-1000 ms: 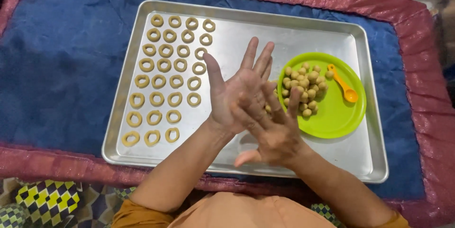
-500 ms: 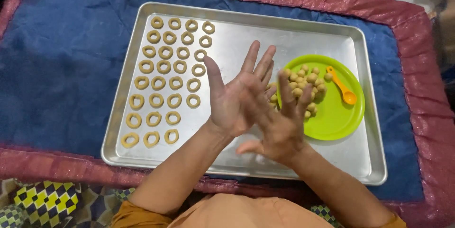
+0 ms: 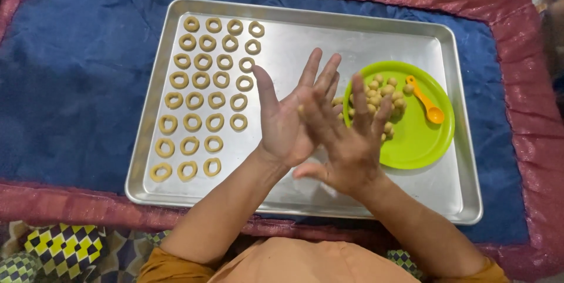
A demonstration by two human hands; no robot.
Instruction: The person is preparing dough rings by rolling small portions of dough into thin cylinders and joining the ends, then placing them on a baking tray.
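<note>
Dough, a small pale piece of it, may lie pressed between your two palms, but the piece itself is hidden, so you cannot tell its shape or whether it is there at all. Your left hand (image 3: pixel 288 121) lies palm up with its fingers spread and pointing away from you. Your right hand (image 3: pixel 346 136) lies flat across it, palm down, fingers fanned out. Both hands are flat and open, palm against palm, with no finger curled around anything. They hover above the middle of the large rectangular silver metal baking tray (image 3: pixel 364 36), probably so that anything dropped lands on the tray.

Just right of your hands, on the tray, sits a round bright green plastic plate (image 3: pixel 420 142). A heap of small beige dough balls (image 3: pixel 385 96) lies on its left half, partly hidden behind your right fingers and close by for picking up. A small orange plastic spoon (image 3: pixel 426 102) lies on the plate beside the heap, bowl end nearest you.

Left of your hands, small beige dough rings (image 3: pixel 202 98) fill the left part of the tray in neat rows, each ring apart from its neighbours. The tray rests on a blue cloth mat with a shiny maroon border (image 3: pixel 70 95).
</note>
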